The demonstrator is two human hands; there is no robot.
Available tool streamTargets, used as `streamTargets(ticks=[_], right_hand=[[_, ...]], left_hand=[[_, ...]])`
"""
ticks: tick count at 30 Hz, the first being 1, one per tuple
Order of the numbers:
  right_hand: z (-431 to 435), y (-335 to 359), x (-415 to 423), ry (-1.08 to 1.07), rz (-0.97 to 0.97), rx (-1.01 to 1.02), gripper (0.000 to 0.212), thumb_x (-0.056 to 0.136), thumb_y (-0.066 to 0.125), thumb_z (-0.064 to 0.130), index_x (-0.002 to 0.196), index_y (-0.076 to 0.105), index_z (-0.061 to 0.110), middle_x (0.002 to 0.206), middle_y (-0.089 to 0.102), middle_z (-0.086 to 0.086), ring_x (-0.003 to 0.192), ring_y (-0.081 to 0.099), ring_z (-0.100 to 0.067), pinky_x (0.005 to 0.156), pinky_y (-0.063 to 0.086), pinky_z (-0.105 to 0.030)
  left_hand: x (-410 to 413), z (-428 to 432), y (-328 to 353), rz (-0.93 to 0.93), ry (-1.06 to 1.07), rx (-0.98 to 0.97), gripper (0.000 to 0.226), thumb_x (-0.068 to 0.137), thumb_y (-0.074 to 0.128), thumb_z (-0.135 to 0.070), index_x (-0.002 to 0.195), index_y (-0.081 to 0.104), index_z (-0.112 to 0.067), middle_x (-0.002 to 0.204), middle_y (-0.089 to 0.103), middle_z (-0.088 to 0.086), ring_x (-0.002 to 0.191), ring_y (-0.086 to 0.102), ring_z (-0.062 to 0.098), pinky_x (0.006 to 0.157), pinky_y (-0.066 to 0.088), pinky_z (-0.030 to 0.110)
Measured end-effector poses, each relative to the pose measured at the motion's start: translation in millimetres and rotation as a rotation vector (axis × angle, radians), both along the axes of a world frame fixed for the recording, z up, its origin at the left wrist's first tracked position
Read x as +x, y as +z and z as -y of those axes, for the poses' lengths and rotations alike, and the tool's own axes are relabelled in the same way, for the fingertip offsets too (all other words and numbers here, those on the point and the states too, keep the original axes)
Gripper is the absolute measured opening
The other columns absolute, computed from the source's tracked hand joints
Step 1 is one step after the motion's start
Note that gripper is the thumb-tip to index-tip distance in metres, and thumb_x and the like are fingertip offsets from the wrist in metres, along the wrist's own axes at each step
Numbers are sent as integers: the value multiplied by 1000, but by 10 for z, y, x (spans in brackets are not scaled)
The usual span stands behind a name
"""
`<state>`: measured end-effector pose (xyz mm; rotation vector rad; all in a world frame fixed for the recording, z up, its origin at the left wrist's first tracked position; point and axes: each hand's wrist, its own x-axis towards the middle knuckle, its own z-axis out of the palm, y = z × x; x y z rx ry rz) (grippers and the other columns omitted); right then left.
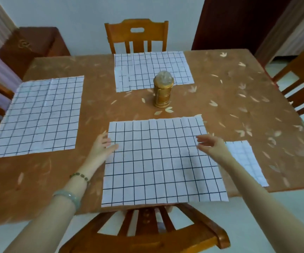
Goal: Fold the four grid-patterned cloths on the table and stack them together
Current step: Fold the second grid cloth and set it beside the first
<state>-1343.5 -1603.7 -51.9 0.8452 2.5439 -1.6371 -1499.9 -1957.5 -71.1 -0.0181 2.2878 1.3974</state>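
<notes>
Four white cloths with a black grid lie on the brown table (229,99). The near cloth (162,161) lies flat and unfolded in front of me. My left hand (102,145) rests at its left edge, fingers apart, holding nothing. My right hand (211,145) hovers over its right edge, fingers spread and curled, empty. A second cloth (38,115) lies flat at the left. A third cloth (151,70) lies flat at the far side. A smaller, folded cloth (244,159) lies at the right near the table's front edge, partly behind my right forearm.
A gold lantern (163,92) stands in the table's middle, just in front of the far cloth. Wooden chairs stand at the near side (147,234), the far side (136,35) and the right (301,88). A dark cabinet (34,46) is at the back left.
</notes>
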Motion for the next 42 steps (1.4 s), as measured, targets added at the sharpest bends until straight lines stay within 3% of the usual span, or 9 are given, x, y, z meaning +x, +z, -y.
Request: streamTargets(ticks=[6, 11, 15, 18, 24, 31, 35, 39, 42], right_hand=[[-603, -518, -779, -20, 54, 163, 28, 82, 65, 9, 109, 67, 17, 110, 64, -1, 98, 60, -17, 93, 48, -36], [-955, -841, -1261, 61, 160, 373, 34, 81, 56, 17, 114, 65, 15, 94, 57, -7, 85, 53, -22, 75, 38, -27], [-1139, -1016, -1485, 201, 228, 494, 36, 82, 54, 15, 117, 63, 15, 111, 56, -15, 110, 49, -36, 92, 38, -35], [-1231, -1075, -1607, 306, 247, 565, 43, 73, 48, 27, 109, 65, 12, 100, 61, -19, 105, 49, -39, 92, 37, -37], [-1315, -981, -1759, 437, 364, 544, 30, 80, 61, 10, 109, 66, 7, 106, 68, -14, 106, 57, -34, 85, 39, -31], [-1338, -602, -1739, 267, 289, 426, 9, 82, 64, 15, 76, 60, 10, 64, 51, -10, 59, 48, -24, 51, 32, -27], [-1339, -334, -1720, 96, 105, 381, 39, 79, 62, 10, 55, 32, 15, 57, 30, -2, 56, 28, -18, 50, 19, -27], [-1311, -129, -1574, -41, 18, 264, 24, 79, 62, 7, 61, 47, 9, 57, 34, -3, 52, 31, -15, 46, 26, -22], [-1240, 37, -1382, -40, -14, 192, 11, 81, 64, 1, 71, 60, 4, 49, 52, 2, 40, 43, 3, 41, 30, -7]], left_hand=[[-616, -241, -426, -74, -3, -275, 66, 87, 67, -30, 142, 36, -12, 132, 52, 6, 119, 52, 22, 98, 44, 37], [-998, -438, -671, -220, -64, -476, 63, 85, 70, -24, 138, 41, -8, 121, 52, 10, 115, 49, 27, 93, 41, 35], [-1252, -504, -758, -226, -167, -616, 66, 81, 73, -28, 136, 44, -8, 135, 45, 15, 128, 38, 32, 108, 33, 46], [-1372, -526, -774, -207, -244, -679, 70, 75, 79, -32, 133, 47, -9, 131, 48, 13, 124, 43, 32, 104, 37, 44], [-1441, -542, -717, -160, -279, -708, 29, 76, 80, -29, 87, 59, -12, 80, 51, 1, 70, 48, 17, 59, 34, 28], [-1495, -429, -402, -192, -209, -516, 17, 83, 72, -25, 87, 61, -12, 82, 54, -2, 87, 50, 19, 70, 35, 29], [-1584, -402, -104, -186, -147, -415, 26, 84, 72, -23, 103, 59, -12, 106, 56, 2, 102, 50, 17, 84, 38, 31], [-1501, -421, 198, -237, -148, -314, 28, 82, 73, -12, 106, 59, -17, 114, 47, -9, 105, 51, 12, 91, 43, 30], [-1388, -309, 359, -216, -243, -266, 16, 84, 70, -9, 90, 64, -22, 99, 62, -10, 82, 56, -7, 73, 43, 12]])
